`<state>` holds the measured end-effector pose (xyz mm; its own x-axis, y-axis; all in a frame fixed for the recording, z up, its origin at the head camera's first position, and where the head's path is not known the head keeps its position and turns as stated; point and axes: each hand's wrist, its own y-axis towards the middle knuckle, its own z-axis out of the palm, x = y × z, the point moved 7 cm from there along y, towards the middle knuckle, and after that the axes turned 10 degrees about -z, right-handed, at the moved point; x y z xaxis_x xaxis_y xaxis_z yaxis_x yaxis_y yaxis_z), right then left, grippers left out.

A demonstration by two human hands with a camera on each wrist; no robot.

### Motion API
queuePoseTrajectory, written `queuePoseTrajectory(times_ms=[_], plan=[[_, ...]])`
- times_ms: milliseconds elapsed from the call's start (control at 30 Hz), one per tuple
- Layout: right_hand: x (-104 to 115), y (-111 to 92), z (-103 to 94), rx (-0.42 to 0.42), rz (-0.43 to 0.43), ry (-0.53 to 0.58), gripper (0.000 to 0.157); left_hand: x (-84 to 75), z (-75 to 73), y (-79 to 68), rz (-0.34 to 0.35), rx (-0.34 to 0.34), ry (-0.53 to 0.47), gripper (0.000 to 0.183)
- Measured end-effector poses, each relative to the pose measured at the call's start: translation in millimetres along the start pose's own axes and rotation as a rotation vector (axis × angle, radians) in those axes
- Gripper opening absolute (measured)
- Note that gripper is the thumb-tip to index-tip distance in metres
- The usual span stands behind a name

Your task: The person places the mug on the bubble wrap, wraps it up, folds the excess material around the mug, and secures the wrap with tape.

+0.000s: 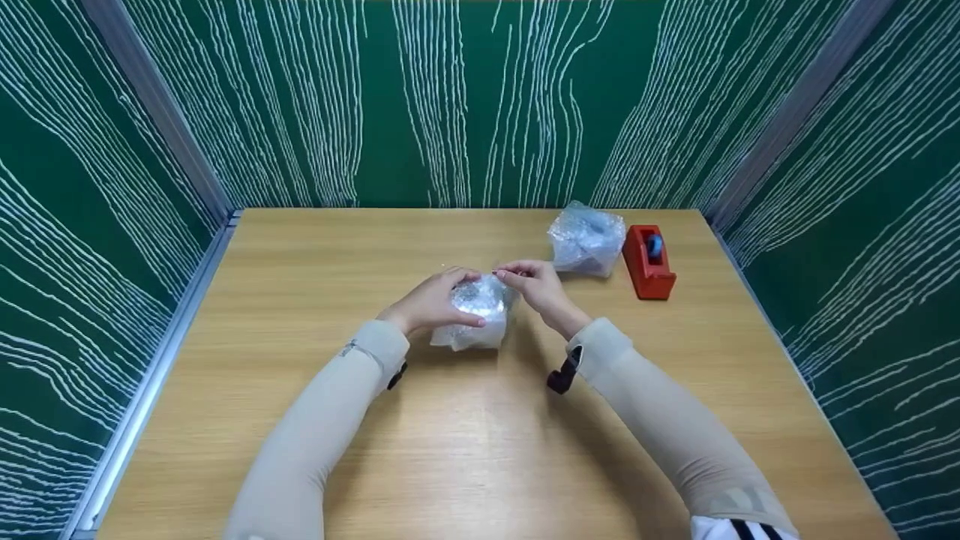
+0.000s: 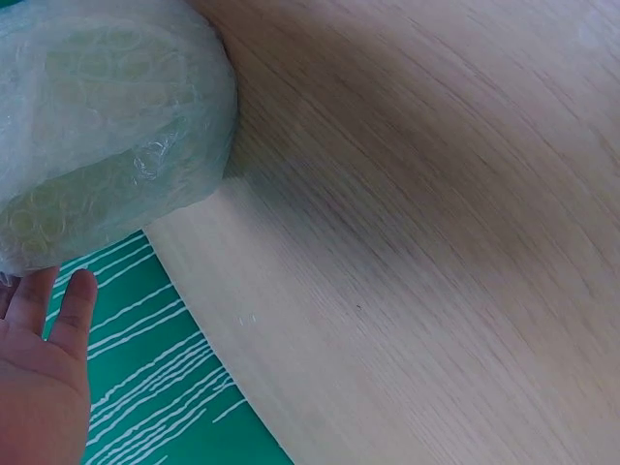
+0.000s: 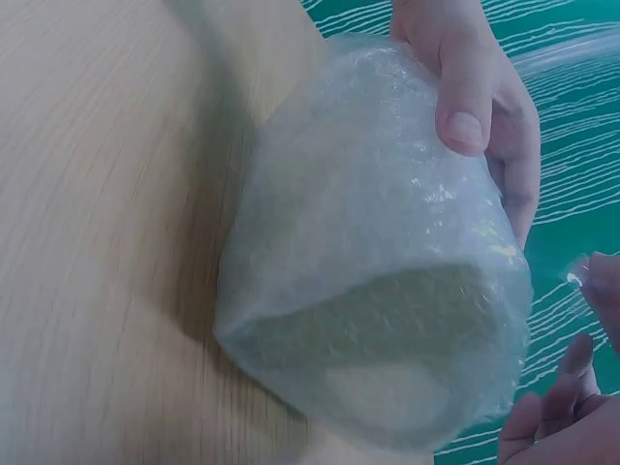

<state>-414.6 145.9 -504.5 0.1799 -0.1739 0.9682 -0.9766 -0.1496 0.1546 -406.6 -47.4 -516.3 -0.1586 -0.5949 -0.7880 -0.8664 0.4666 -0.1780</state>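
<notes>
A bubble-wrapped package (image 1: 480, 307) sits on the table near the middle, its cloudy wrap folded around a light-coloured item hidden inside. My left hand (image 1: 435, 300) grips it from the left and top. In the right wrist view the thumb of that left hand (image 3: 470, 87) lies across the wrap's upper side. My right hand (image 1: 544, 292) is at the package's far right corner, thumb and fingertips together. Between those fingertips the right wrist view shows a small shiny piece of clear tape (image 3: 578, 271), just off the package's side.
Toward the back right stands a second bubble-wrapped package (image 1: 587, 238). Beside it is a red tape dispenser (image 1: 649, 262) with a blue-cored roll. Green panels with white streaks (image 1: 487, 105) border the wooden table (image 1: 337, 247) at the back and both sides.
</notes>
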Motion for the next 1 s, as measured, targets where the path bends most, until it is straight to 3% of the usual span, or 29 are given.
queuePoseTrajectory(times_ms=[433,1000], plan=[[-4,5,16.8,0.047,-0.023,0.013,0.02,-2.1,-0.9,-1.9,0.004,-0.008,0.004,0.091],[-20,12,14.3,0.032,0.01,-0.02,0.024,0.8,-0.3,-2.3,-0.011,-0.011,-0.01,0.096]])
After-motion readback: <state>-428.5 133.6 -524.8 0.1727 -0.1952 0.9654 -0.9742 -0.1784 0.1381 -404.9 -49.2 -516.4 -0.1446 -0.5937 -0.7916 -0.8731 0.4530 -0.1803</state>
